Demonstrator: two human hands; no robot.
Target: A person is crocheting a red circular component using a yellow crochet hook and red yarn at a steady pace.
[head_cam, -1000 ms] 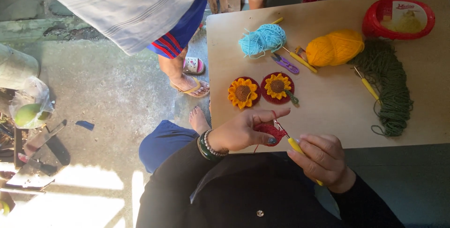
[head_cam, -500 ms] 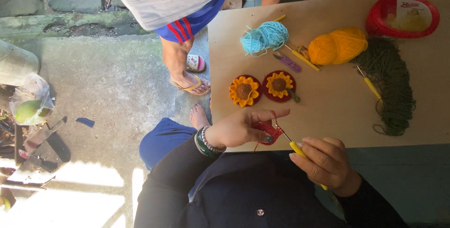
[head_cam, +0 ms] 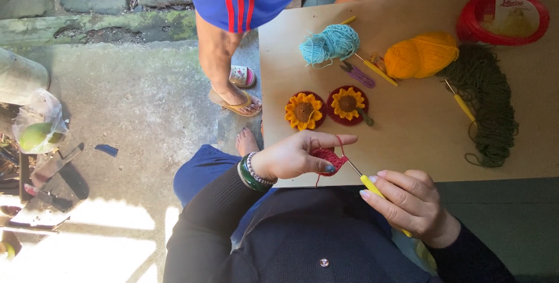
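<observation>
Pinched in the left hand [head_cam: 291, 158] at the desk's [head_cam: 419, 137] near edge sits a small red crochet piece [head_cam: 329, 158], while the right hand [head_cam: 410, 204] is clamped on a yellow-handled crochet hook [head_cam: 372, 187] touching it.

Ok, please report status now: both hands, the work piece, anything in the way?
Left hand pinching red crochet piece. Right hand gripping yellow-handled hook, tip at piece. Nothing in the way.
</observation>
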